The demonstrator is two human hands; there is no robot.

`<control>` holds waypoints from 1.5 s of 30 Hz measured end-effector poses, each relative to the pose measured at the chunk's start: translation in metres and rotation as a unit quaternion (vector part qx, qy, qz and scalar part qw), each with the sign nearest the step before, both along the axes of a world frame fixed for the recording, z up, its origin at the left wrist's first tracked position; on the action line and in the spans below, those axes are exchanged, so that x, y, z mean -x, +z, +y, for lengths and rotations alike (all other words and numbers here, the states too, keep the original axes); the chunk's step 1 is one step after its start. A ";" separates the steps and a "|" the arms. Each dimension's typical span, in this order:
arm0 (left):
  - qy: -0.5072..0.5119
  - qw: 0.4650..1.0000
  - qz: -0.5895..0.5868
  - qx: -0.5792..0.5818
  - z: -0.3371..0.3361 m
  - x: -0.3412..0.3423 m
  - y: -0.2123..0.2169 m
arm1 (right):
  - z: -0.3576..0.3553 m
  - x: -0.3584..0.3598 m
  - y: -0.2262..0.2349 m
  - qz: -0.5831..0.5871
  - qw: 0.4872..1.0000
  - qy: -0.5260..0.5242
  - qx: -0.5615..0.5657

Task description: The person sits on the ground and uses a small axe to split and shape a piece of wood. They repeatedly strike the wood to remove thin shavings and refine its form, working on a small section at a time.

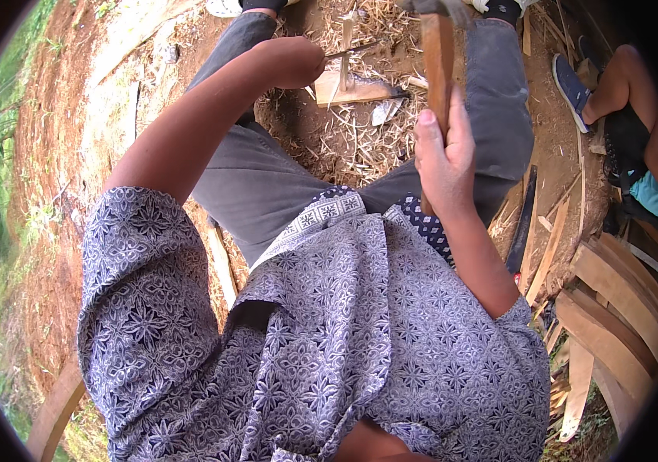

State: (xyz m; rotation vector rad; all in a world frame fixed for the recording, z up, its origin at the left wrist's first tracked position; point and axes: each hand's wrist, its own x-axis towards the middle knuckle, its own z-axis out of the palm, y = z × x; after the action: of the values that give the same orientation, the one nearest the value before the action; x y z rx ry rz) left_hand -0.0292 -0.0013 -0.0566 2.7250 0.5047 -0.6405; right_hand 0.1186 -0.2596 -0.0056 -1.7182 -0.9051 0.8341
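Note:
My right hand is wrapped round the wooden handle of a hammer, held upright. The hammer's grey head is partly cut off at the top edge. To the left, my left hand is closed on a thin, dark, blade-like metal tool; its grip is hidden in my fist, so its exact kind cannot be told. The tool points right, over a short wooden block lying on the ground between my legs. A narrow upright wood stick stands by the block.
Wood shavings cover the dirt between my legs. At right sits another person, with a leg and a blue shoe showing. Curved wooden boards are piled at lower right, near a long dark blade. A plank lies at upper left.

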 end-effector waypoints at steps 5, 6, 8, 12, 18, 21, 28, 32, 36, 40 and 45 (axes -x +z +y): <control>-0.082 0.996 0.007 -0.025 0.004 -0.005 -0.012 | -0.001 -0.020 -0.043 -0.095 0.988 0.082 0.088; -0.109 0.993 0.017 -0.036 0.008 -0.010 -0.010 | -0.004 -0.021 -0.054 -0.111 0.988 0.095 0.052; -0.109 0.993 0.013 -0.045 0.005 -0.011 -0.003 | 0.000 -0.010 -0.022 0.008 0.991 0.050 0.124; -0.031 0.999 0.001 -0.025 -0.004 -0.002 -0.007 | 0.013 -0.009 0.015 -0.021 1.000 0.009 -0.017; -0.095 0.995 -0.019 -0.038 -0.007 -0.016 -0.019 | 0.012 -0.021 -0.020 0.008 0.993 0.049 0.109; -0.038 0.999 0.017 0.000 -0.017 -0.023 -0.017 | 0.010 -0.018 0.014 0.043 0.997 -0.021 0.058; -0.028 0.997 0.068 -0.001 -0.012 -0.032 -0.004 | -0.016 -0.020 -0.035 0.023 0.982 0.060 0.180; -0.013 1.000 -0.002 0.022 -0.007 -0.023 -0.004 | -0.038 -0.012 -0.051 -0.051 0.990 0.066 0.116; -0.028 0.999 -0.041 0.014 -0.017 -0.016 -0.012 | -0.010 -0.010 0.022 0.135 0.990 -0.045 0.024; -0.021 0.999 -0.028 0.011 -0.020 -0.014 -0.012 | -0.015 -0.009 0.008 0.033 0.999 -0.031 0.017; 0.024 0.999 -0.024 0.024 -0.024 0.002 -0.003 | -0.023 -0.004 -0.030 0.043 0.987 0.060 0.143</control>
State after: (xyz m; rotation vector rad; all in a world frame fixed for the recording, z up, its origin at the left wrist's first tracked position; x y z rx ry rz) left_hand -0.0308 -0.0251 -0.0595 2.6678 0.5347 -0.5654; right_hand 0.1229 -0.2824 -0.0354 -1.8687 -0.8700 1.1555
